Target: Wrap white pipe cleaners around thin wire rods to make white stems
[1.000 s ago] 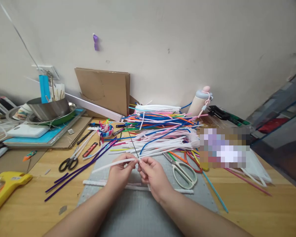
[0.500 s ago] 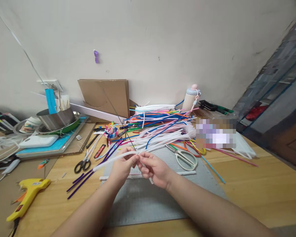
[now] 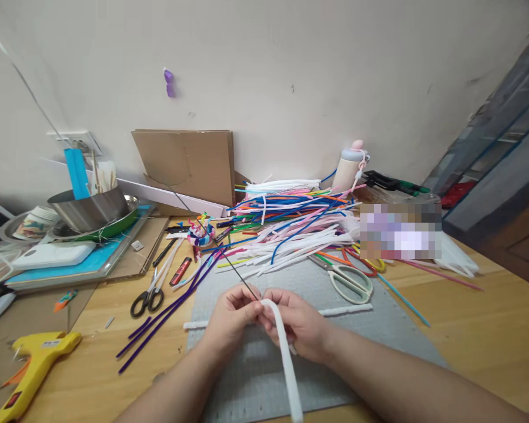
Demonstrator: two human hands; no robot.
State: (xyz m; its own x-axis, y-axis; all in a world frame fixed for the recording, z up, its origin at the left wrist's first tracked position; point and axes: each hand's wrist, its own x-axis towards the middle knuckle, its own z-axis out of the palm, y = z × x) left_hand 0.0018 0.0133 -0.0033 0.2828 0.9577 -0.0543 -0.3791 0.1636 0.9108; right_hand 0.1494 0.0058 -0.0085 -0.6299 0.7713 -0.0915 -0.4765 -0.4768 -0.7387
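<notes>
My left hand (image 3: 234, 317) and my right hand (image 3: 300, 324) meet over the grey mat (image 3: 330, 388), fingertips pinched together. A white pipe cleaner (image 3: 286, 358) bends over from between the fingers and hangs down toward me across my right hand. A thin dark rod (image 3: 234, 267) slants up and left from my left fingers. Where the rod and pipe cleaner meet is hidden by the fingertips. A short white end pokes out below my right fingers. Behind the hands, another white fuzzy strip (image 3: 349, 309) lies across the mat.
Loose pipe cleaners (image 3: 291, 235) are heaped at the back. White-handled scissors (image 3: 350, 283) lie right, black-handled scissors (image 3: 147, 302) left beside purple pipe cleaners (image 3: 158, 329). A yellow glue gun (image 3: 39, 364) is at far left. A bottle (image 3: 348, 170) stands by the wall.
The white pipe cleaner, which pointed left across my left hand, now bends over and hangs toward me. Both hands sit slightly lower and further right in the view, which has shifted.
</notes>
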